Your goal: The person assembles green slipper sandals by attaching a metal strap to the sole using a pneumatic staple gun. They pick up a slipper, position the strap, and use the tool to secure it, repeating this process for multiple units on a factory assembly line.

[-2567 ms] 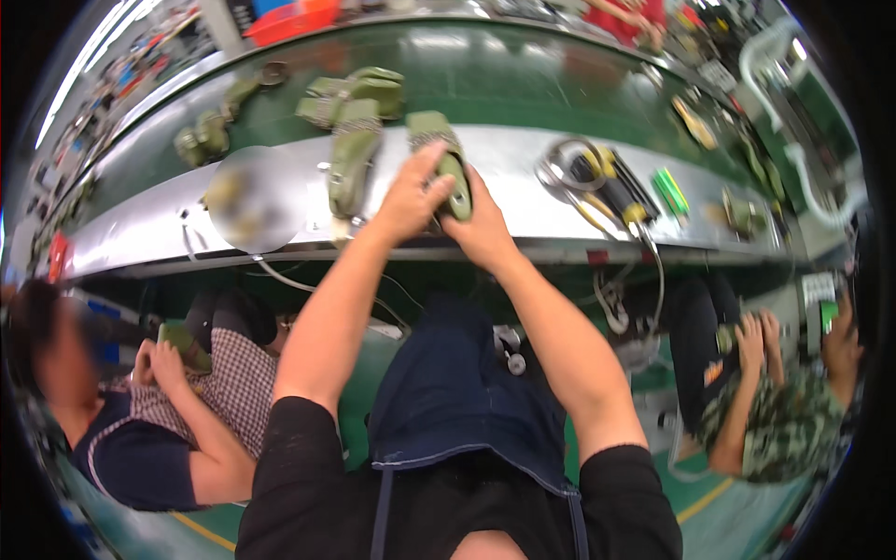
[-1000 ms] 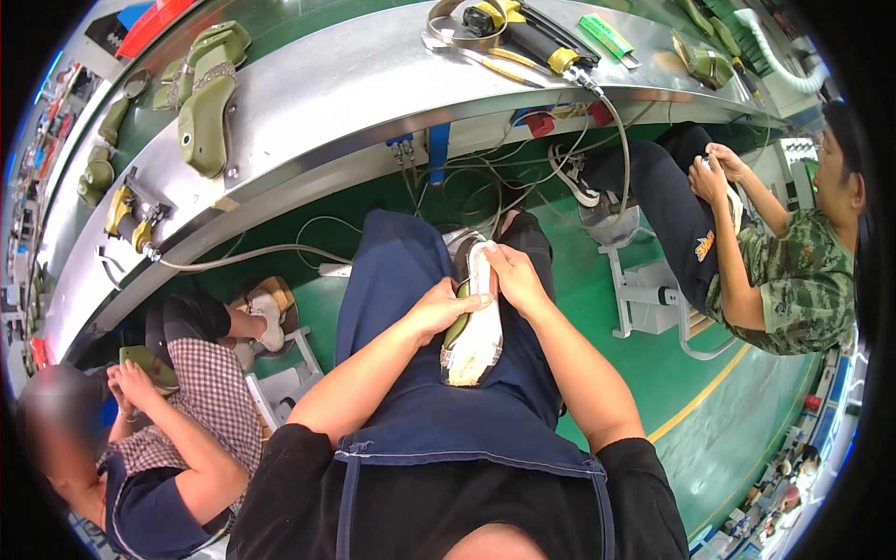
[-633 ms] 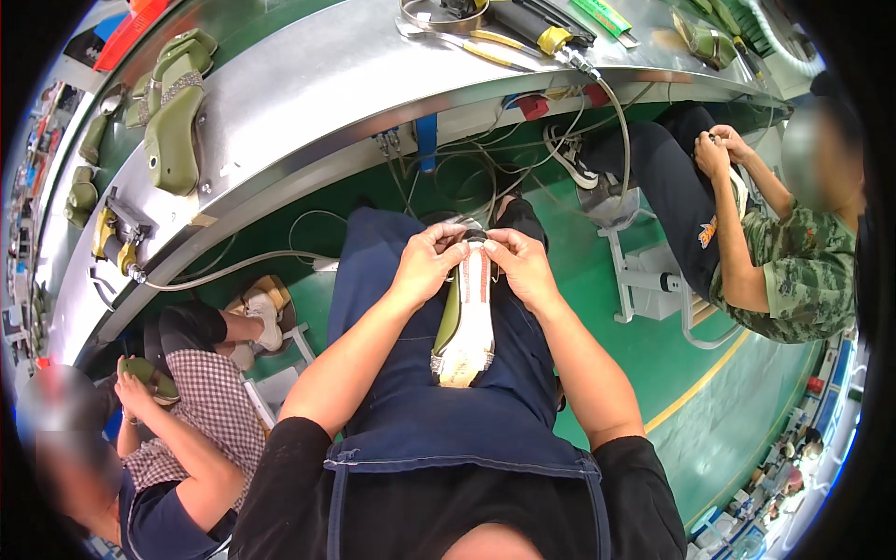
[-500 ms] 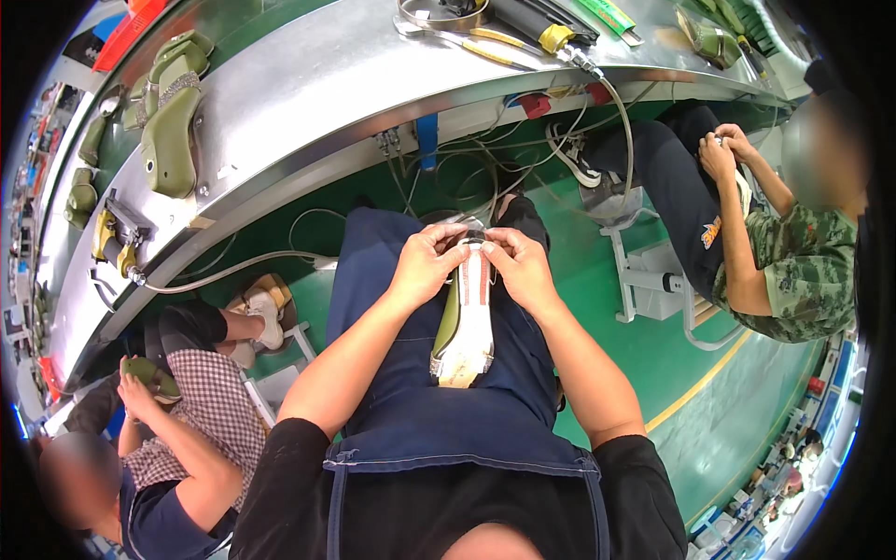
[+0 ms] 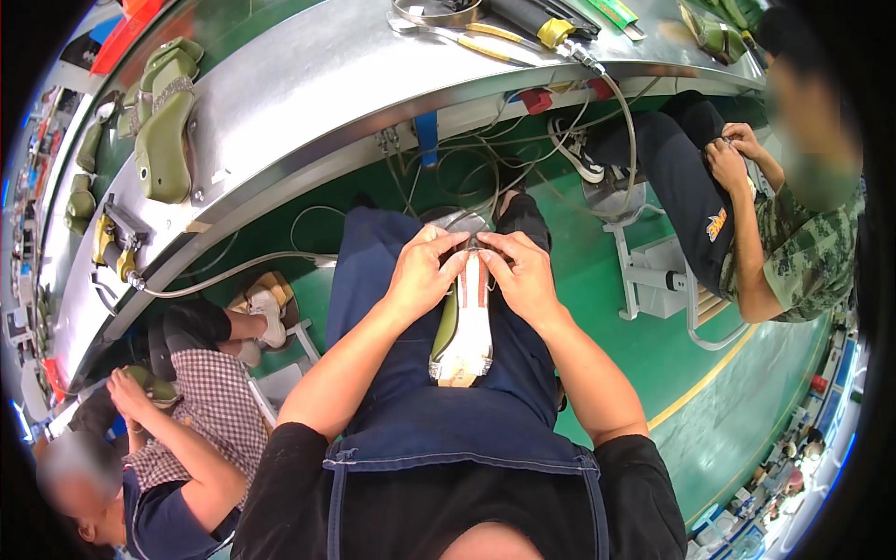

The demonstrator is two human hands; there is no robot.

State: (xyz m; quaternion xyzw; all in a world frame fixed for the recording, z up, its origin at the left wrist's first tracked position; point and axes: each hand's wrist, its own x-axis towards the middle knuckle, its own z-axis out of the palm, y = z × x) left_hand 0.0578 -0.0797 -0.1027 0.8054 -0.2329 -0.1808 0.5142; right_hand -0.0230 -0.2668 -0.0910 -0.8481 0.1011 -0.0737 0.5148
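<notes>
A green shoe last (image 5: 445,329) lies lengthwise on my lap over a navy apron. Its upward face carries a white insole (image 5: 473,329) with reddish-brown strips along the far half and a yellowish patch at the near end. My left hand (image 5: 417,273) pinches a dark strip (image 5: 473,241) at the last's far end, thumb and fingers pressed together. From the other side my right hand (image 5: 525,273) pinches the same strip, its thumb against the insole's edge. The fingertips partly hide how the strip sits on the last.
A curved metal bench (image 5: 280,103) spans the far side, holding green shoe lasts (image 5: 166,149), pincers (image 5: 476,42) and a yellow-and-black air tool (image 5: 117,250). Hoses and cables (image 5: 467,159) hang below it. Co-workers sit at left and right, the left one holding a green last (image 5: 154,383).
Both hands keep their pinch at the last's far end, shifting slightly. The right co-worker leans forward, and the left co-worker's hand has moved over the green last.
</notes>
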